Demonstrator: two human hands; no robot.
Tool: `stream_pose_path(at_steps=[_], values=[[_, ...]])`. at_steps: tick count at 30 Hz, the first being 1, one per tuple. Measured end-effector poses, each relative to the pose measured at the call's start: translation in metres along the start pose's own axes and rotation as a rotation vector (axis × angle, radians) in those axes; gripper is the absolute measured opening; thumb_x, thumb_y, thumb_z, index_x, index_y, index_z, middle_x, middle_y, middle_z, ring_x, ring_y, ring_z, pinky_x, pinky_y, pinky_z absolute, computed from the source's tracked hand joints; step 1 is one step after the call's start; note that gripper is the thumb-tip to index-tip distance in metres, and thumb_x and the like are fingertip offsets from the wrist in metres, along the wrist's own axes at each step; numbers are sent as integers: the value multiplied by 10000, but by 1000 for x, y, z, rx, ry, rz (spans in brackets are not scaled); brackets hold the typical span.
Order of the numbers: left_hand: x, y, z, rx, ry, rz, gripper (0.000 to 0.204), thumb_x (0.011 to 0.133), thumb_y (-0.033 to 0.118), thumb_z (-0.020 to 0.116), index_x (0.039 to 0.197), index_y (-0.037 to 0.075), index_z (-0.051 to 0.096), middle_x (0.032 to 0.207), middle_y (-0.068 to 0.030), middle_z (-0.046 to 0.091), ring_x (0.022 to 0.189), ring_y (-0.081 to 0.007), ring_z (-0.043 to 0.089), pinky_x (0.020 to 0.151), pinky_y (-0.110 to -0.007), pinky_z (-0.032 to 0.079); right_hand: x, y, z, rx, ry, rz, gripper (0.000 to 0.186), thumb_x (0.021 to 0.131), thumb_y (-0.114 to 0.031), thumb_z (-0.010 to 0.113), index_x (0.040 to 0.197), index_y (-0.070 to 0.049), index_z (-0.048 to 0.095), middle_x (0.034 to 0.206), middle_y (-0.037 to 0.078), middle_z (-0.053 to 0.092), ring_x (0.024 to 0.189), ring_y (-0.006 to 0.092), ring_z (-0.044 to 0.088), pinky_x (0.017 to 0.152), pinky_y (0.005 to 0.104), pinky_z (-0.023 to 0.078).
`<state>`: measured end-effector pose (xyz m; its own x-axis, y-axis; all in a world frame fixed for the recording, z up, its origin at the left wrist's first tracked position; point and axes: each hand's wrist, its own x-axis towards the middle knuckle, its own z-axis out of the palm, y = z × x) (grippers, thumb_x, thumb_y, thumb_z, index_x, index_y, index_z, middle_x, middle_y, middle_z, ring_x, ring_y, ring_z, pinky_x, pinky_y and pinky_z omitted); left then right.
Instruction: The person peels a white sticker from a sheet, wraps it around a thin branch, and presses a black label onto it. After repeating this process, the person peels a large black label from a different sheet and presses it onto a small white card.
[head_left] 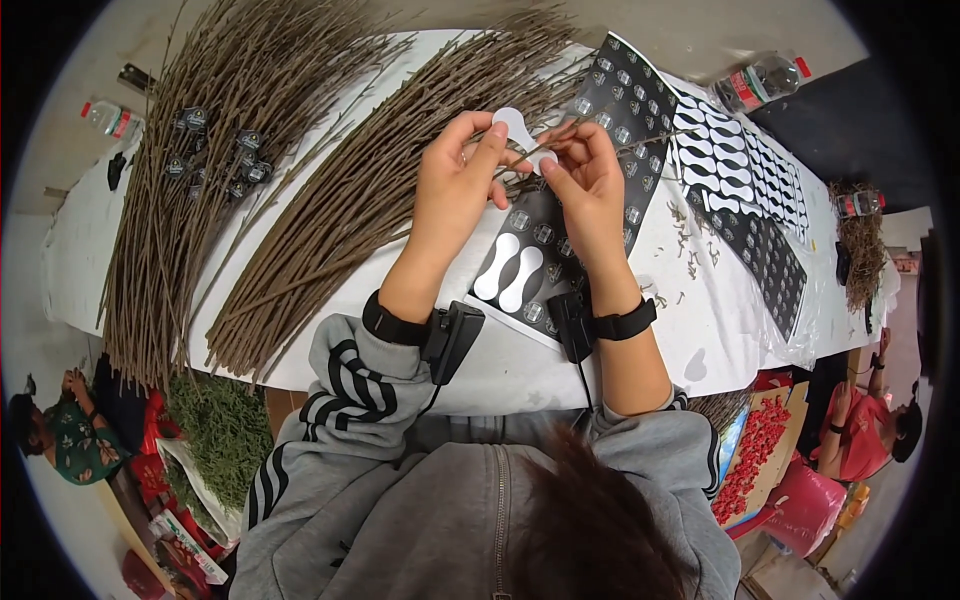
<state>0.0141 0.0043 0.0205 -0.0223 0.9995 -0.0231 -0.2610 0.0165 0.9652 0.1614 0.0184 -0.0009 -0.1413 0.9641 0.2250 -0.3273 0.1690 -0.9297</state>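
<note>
Above a black printed sheet [638, 95], both my hands meet over a white dumbbell-shaped sticker [512, 122] with round ends. My left hand [452, 180] is closed, pinching the sticker's upper end between thumb and fingers. The sticker's lower end lies at the thumb of my right hand [590, 185], which is closed around a thin brown twig [520, 157] that crosses the sticker. Just left of my hands lies a long bundle of bare twigs [330, 210]. Two white dumbbell shapes [520, 280] show on the sheet's near part, between my wrists.
Farther left is a second twig bundle [150, 240] with small dark tags [248, 170] on it. More sheets with white shapes [715, 150] lie right, beside twig scraps [690, 240]. Bottles [765, 82] stand at the table's edges. Other people [870, 430] sit at both sides.
</note>
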Motion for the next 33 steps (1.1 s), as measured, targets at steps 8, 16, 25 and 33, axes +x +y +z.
stream_pose_path(at_steps=[8,16,25,33], values=[[4,-7,-1,5,68,70,228,971,207,573,1055,-5,569,795,-99,692,534,-68,549,444,-197,398,-3,3,7,70,31,-97,271,856,87,558,1085,-34,476,1049,58,569,990,127,543,892,257,420],[2,-10,-4,-29,104,71,224,957,191,595,1053,-11,579,800,-97,695,493,-62,501,449,-196,399,-4,-8,2,-326,-116,-102,77,878,23,568,950,10,595,985,39,564,934,128,541,840,264,433],[4,-11,-9,17,59,25,241,945,184,610,1050,-31,583,797,-89,693,498,-64,511,450,-205,409,-2,-51,-6,-1069,-304,-311,211,729,103,618,889,-23,673,992,80,598,900,230,583,797,284,449],[1,-10,-5,-20,-48,-158,274,929,196,629,1074,-34,590,852,-98,688,543,-82,564,467,-210,433,2,-36,-9,-978,-276,-592,321,667,146,628,917,-43,702,910,66,630,849,227,611,740,289,473]])
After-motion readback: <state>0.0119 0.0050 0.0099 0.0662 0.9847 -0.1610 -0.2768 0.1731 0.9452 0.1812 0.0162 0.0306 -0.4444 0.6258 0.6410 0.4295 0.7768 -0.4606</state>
